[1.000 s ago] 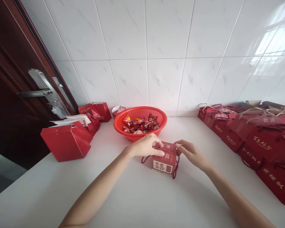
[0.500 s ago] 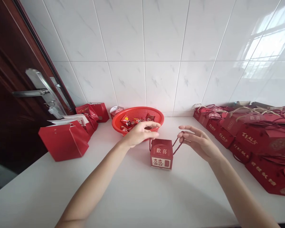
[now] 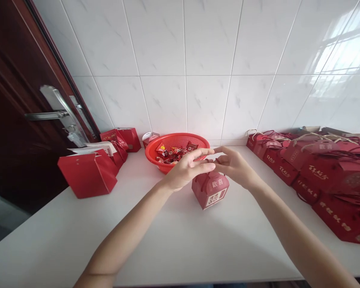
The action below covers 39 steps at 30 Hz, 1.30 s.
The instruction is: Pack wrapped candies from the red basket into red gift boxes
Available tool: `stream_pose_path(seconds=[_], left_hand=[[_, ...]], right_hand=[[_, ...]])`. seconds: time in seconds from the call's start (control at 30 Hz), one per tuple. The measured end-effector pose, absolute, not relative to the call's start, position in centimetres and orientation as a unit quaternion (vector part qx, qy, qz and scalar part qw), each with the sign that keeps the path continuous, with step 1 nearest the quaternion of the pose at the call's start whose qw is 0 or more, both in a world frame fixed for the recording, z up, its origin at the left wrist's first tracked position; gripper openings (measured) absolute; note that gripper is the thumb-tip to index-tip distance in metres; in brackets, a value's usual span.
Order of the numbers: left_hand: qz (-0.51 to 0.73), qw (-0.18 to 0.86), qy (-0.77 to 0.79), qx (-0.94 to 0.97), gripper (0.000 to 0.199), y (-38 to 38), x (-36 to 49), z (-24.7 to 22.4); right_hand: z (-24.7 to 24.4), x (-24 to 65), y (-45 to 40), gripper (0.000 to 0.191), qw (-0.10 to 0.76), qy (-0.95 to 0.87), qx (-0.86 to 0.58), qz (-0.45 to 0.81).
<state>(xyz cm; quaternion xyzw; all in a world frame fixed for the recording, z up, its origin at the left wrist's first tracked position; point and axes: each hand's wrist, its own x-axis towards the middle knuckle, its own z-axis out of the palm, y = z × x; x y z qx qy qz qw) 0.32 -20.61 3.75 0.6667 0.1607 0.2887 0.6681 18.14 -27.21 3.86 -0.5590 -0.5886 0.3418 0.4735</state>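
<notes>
A small red gift box [image 3: 210, 192] with a white label and gold-white characters stands on the white tabletop, turned at an angle. Over its lid, my left hand [image 3: 187, 170] and my right hand [image 3: 235, 164] meet at the fingertips. Both are closed in a pinch around the box's dark red cord handle [image 3: 204, 181], which is partly covered by the fingers. Just behind my left hand sits a red plastic basket [image 3: 180, 138] of wrapped candies [image 3: 175, 153].
Several finished-looking red gift boxes [image 3: 318, 172] with cord handles are piled at the right. To the left, open red boxes [image 3: 88, 174] stand near a dark door [image 3: 15, 100]. A small white-and-red box [image 3: 150, 138] is beside the basket, against the tiled wall [image 3: 207, 104].
My hands have come together above the box, drawing the cord loops inward. The box has rotated, and its lid now rises to a peak. The view has shifted slightly.
</notes>
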Motion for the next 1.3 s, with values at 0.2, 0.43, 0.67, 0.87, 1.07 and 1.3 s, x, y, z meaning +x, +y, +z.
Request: stream_pose_path(seconds=[0.2, 0.43, 0.67, 0.87, 1.07, 1.3], left_hand=[[0.298, 0.677, 0.150, 0.656, 0.046, -20.6, 0.5, 3.5], [0.274, 0.641, 0.162, 0.699, 0.054, -20.5, 0.7, 2.8], [0.301, 0.358, 0.299, 0.832, 0.069, -19.9, 1.6, 0.5], [0.223, 0.324, 0.296, 0.871, 0.019, -18.2, 2.9, -2.3], [0.225, 0.369, 0.262, 0.863, 0.025, -17.8, 3.5, -3.4], [0.257, 0.408, 0.220, 0.848, 0.037, -17.9, 4.3, -4.5]], right_hand=[[2.7, 16.7, -26.0, 0.033, 0.455, -0.602, -0.608, 0.247], [1.7, 16.1, -25.3, 0.019, 0.439, -0.595, -0.651, 0.169], [1.0, 17.2, -24.9, 0.027, 0.515, -0.539, -0.618, 0.250], [1.2, 18.1, -25.3, 0.029, 0.556, -0.495, -0.565, 0.356], [1.4, 18.9, -25.6, 0.035, 0.580, -0.430, -0.497, 0.481], [0.4, 19.3, -25.3, 0.037, 0.586, -0.476, -0.510, 0.412]])
